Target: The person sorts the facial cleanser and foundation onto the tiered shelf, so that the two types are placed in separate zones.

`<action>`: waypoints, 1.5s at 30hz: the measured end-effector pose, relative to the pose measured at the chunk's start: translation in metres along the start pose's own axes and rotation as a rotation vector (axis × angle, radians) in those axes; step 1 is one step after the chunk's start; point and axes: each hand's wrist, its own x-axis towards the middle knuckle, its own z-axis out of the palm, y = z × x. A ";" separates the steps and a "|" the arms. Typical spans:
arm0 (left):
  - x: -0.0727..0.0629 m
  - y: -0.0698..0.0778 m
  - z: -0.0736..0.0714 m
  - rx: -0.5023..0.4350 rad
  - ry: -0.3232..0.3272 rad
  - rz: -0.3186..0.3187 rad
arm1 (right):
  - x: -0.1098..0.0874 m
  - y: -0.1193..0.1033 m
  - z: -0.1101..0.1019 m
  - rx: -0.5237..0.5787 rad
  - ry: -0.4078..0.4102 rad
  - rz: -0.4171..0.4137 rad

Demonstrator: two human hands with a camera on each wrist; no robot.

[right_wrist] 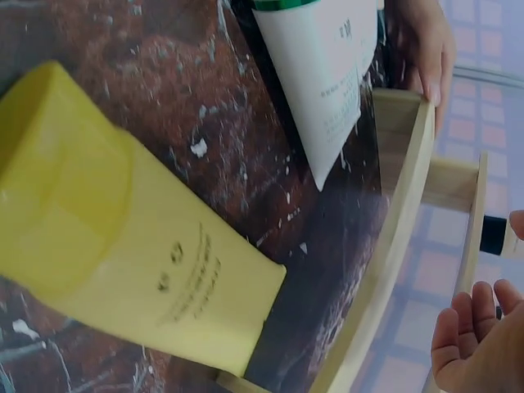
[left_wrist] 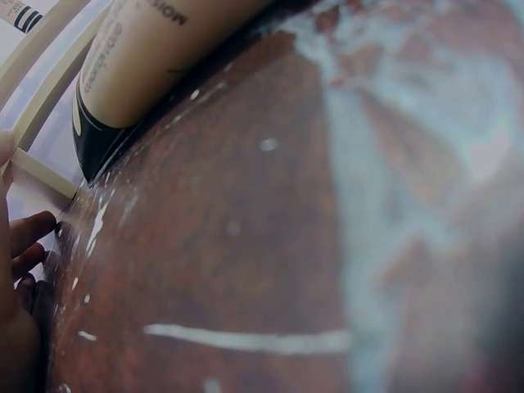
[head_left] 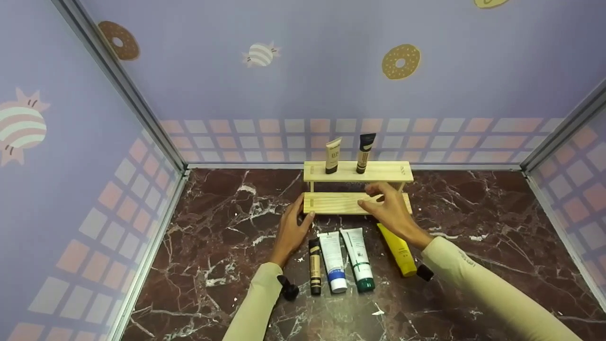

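Observation:
A two-tier pale wooden rack (head_left: 331,203) stands near the back wall. My left hand (head_left: 289,234) holds its lower left end, thumb at the front edge and fingers along the side. Over the right part of the lower tier is my right hand (head_left: 393,210), its fingers loosely bent with nothing between them. On the upper tier stand a cream BB tube (head_left: 333,158) and a black-and-beige tube (head_left: 364,154). Before the rack lie a slim beige-and-black tube (head_left: 315,267), a white tube with a blue band (head_left: 333,258), a white tube with a green cap (head_left: 358,258) and a yellow tube (right_wrist: 196,254).
The dark red marble-patterned tabletop (head_left: 213,246) spreads to both sides of the rack. A patterned lilac wall (head_left: 322,85) rises close behind it, with side walls at left and right. The yellow tube lies under my right forearm.

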 end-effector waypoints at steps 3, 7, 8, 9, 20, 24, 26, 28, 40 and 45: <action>-0.001 0.001 0.000 -0.001 -0.005 -0.003 | -0.005 -0.002 0.005 0.002 -0.018 -0.008; -0.001 0.003 -0.002 0.009 -0.021 -0.012 | -0.011 -0.004 0.013 0.006 -0.046 0.004; -0.001 0.003 -0.002 0.012 -0.023 -0.011 | -0.013 -0.005 0.014 0.012 -0.055 0.011; -0.001 0.003 -0.002 0.015 -0.022 -0.009 | -0.014 -0.005 0.016 0.022 -0.065 0.021; 0.002 -0.001 0.000 0.017 -0.026 0.075 | -0.022 -0.007 0.030 0.057 -0.167 0.034; 0.000 0.000 -0.001 -0.008 -0.038 0.037 | -0.023 -0.007 0.035 0.072 -0.202 0.030; 0.000 0.000 -0.001 -0.018 -0.036 0.022 | -0.023 -0.007 0.038 0.075 -0.225 0.033; 0.000 0.000 -0.001 -0.021 -0.031 0.009 | -0.022 -0.007 0.041 0.074 -0.250 0.034; 0.000 0.001 -0.001 0.011 -0.019 0.020 | -0.022 -0.010 0.057 -0.005 -0.356 -0.041; 0.000 0.001 0.000 0.011 -0.021 0.015 | -0.023 -0.011 0.063 -0.019 -0.411 -0.060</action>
